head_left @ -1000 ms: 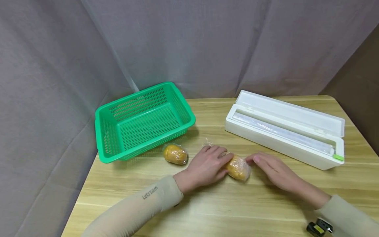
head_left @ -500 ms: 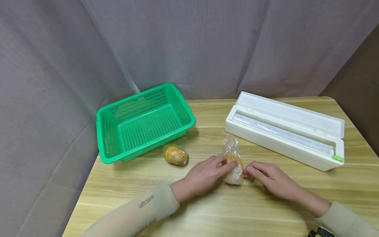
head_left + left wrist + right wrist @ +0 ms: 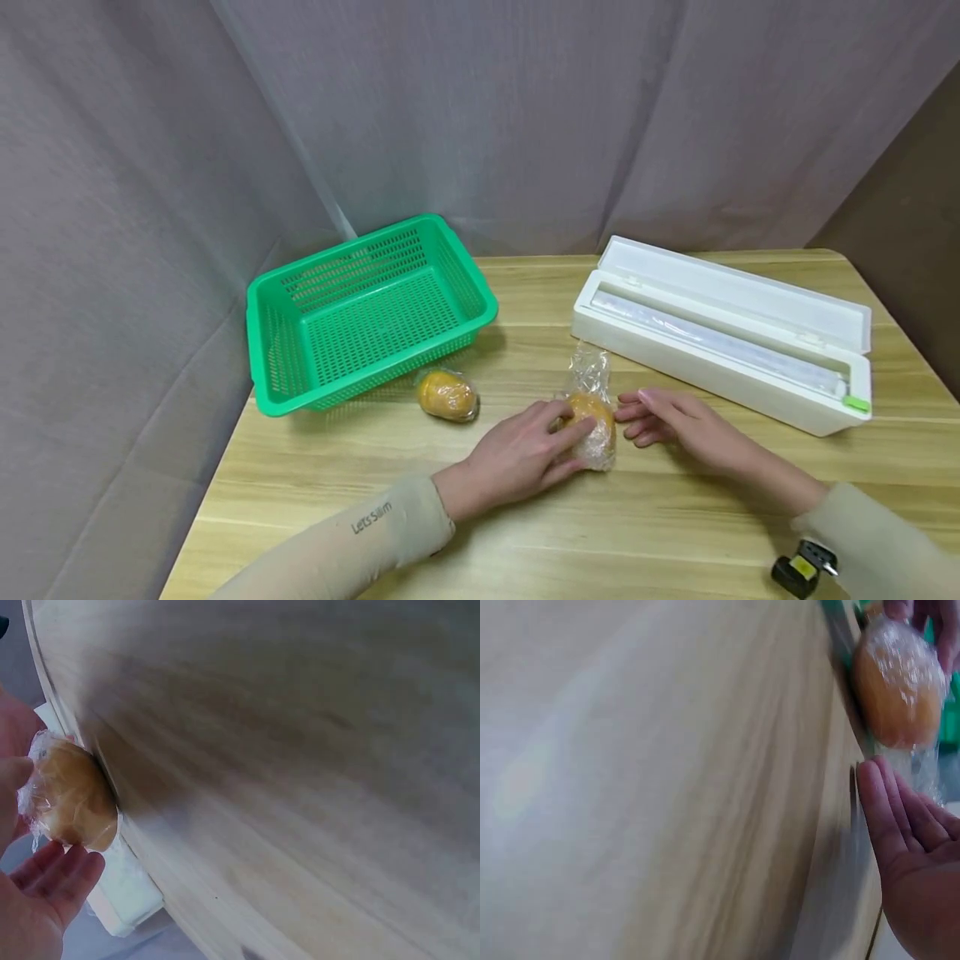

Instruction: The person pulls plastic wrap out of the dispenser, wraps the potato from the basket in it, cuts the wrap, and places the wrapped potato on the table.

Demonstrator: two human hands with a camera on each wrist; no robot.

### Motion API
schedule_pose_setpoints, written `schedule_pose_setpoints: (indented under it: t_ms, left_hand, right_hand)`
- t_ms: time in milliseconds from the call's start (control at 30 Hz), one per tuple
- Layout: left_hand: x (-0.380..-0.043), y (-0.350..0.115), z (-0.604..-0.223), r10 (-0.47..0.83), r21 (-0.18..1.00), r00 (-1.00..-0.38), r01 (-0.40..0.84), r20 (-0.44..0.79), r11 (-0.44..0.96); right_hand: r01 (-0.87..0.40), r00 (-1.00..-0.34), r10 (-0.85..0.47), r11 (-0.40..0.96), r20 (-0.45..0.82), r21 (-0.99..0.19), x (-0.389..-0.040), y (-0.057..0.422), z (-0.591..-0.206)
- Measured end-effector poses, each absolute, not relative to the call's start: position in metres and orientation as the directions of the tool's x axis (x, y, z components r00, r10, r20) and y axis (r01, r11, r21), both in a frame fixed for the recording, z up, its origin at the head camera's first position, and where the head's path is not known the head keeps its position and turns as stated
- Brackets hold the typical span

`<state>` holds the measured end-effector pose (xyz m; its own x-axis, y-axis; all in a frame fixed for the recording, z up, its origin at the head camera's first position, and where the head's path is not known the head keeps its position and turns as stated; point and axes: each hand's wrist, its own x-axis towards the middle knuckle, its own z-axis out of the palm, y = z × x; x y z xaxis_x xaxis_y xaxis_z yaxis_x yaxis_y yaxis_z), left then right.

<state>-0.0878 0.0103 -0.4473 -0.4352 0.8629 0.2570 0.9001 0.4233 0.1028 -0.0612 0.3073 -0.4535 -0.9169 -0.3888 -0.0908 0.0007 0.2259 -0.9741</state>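
A yellow-orange bread roll (image 3: 588,417) in cling film lies on the table in the head view, a loose tail of film (image 3: 590,367) pointing away from the person. My left hand (image 3: 521,454) holds it from the left, thumb on the near side. Fingers (image 3: 66,874) and thumb lie around it in the left wrist view. My right hand (image 3: 690,429) is just right of the roll, its fingers fairly straight and holding nothing; a small gap separates them from the roll (image 3: 900,690) in the right wrist view. A second wrapped roll (image 3: 447,396) lies further left.
A green perforated basket (image 3: 382,365) stands at the back left, behind the second roll. At the back right is a white cling film box (image 3: 697,367), lid raised, with a film roll (image 3: 712,337) inside. A grey curtain (image 3: 480,125) hangs behind the wooden table (image 3: 570,542).
The roll under my left hand has been turned, its film tail now pointing away from the person. My right fingers, curled at its side half a second ago, have straightened.
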Motion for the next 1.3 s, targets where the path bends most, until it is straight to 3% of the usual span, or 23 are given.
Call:
schedule_pose_setpoints:
  t_ms: [133,300,867,1133,1300]
  left_hand:
    - [-0.086,0.009,-0.449,0.858,0.115,-0.437,0.899,0.271,0.422]
    - [-0.086,0.007,-0.450,0.854,0.129,-0.429,0.903,0.295,0.409]
    - [-0.088,0.004,-0.451,0.859,0.131,-0.402,0.916,0.318,0.380]
    - [-0.086,0.003,-0.451,0.866,0.115,-0.394,0.919,0.309,0.377]
    - [-0.087,0.004,-0.452,0.867,0.118,-0.394,0.919,0.304,0.376]
  right_hand:
    - [0.105,-0.902,-0.404,0.140,-0.154,-0.985,-0.074,0.306,-0.458]
    - [0.160,-0.899,-0.391,0.127,-0.198,-0.979,-0.088,0.301,-0.458]
    - [0.108,-0.945,-0.290,0.158,-0.151,-0.981,-0.099,0.291,-0.459]
    - [0.186,-0.925,-0.333,0.018,-0.181,-0.982,-0.102,0.295,-0.464]
    - [0.243,-0.912,-0.338,0.011,-0.232,-0.970,-0.105,0.284,-0.459]
